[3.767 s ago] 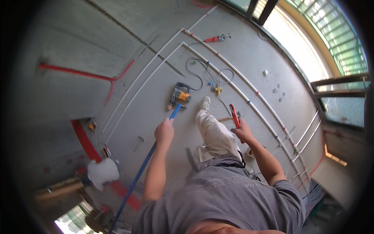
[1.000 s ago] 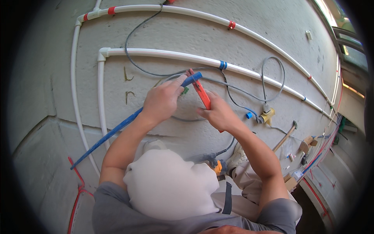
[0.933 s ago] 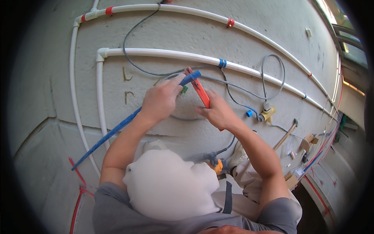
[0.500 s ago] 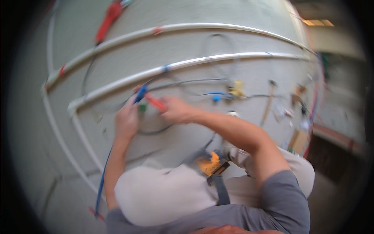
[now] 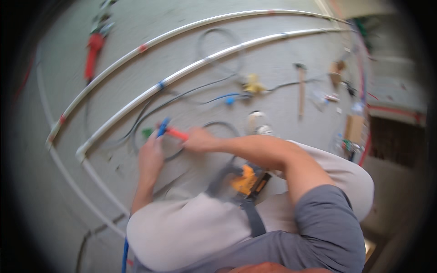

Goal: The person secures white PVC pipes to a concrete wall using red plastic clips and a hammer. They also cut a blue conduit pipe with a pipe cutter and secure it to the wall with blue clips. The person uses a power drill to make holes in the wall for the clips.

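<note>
My left hand (image 5: 151, 157) grips a short blue piece (image 5: 163, 127), its fingers closed around the lower end; motion blur hides its exact kind. Closed on a red-handled tool (image 5: 176, 133), my right hand (image 5: 200, 139) comes in from the right. The tool's front end meets the blue piece, and its head is too blurred to make out. Just left of the blue piece a small green thing (image 5: 147, 133) lies on the floor. Grey cable (image 5: 223, 123) loops on the floor behind my hands.
White pipes (image 5: 195, 67) form long frames on the floor ahead and left. A red angle grinder (image 5: 94, 54) lies far left. A yellow connector (image 5: 253, 84), a hammer (image 5: 301, 91) and cardboard (image 5: 353, 128) lie to the right. A yellow-and-black power tool (image 5: 246, 181) is by my legs.
The view has shifted, so the pipes and grinder appear farther left and the floor items higher. Both hands keep hold of the blue piece and red-handled tool, close together.
</note>
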The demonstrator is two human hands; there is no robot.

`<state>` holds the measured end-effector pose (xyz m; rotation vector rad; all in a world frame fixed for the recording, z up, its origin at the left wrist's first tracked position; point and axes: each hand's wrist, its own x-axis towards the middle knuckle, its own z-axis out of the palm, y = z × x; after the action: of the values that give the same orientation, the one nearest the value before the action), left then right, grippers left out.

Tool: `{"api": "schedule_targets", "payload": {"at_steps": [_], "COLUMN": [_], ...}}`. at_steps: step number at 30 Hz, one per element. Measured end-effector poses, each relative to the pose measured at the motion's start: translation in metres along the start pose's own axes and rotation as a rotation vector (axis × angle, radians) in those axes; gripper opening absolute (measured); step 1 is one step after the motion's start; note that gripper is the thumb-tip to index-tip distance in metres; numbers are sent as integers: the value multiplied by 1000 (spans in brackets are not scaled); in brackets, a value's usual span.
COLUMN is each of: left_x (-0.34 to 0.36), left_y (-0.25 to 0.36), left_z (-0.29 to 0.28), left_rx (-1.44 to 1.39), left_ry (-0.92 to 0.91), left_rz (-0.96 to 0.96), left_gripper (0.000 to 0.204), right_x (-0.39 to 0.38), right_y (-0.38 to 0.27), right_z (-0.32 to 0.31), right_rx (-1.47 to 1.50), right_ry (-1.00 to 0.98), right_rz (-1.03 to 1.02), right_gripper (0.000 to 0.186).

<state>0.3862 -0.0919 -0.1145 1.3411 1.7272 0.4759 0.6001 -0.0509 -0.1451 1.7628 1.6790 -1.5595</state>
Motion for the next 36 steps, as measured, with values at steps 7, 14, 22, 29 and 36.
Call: {"api": "schedule_targets", "payload": {"at_steps": [7,14,22,29,36], "left_x": [5,2,1,6,12], "left_y": [7,12,13,8,3], "left_z": [-24,-34,-32,-28,-25], "left_rx": [28,-121,-90,-121,-109], "left_ry": [123,135,177,220,225], "left_rz": [-34,-42,-18,41,36], "left_gripper": [32,26,24,19,21], "right_x": [-15,-41,-31,-27,-22], "right_y": [-26,-75,-82,-80,-81], "right_z": [-23,-50,-43,-38,-41], "right_rx": [-176,-177,-160,-79,-101], "right_ry": [3,-145,-115,-135,-126], "right_rz": [-85,-168,-290,-256,-248], "right_gripper": [44,39,39,35,35]}}
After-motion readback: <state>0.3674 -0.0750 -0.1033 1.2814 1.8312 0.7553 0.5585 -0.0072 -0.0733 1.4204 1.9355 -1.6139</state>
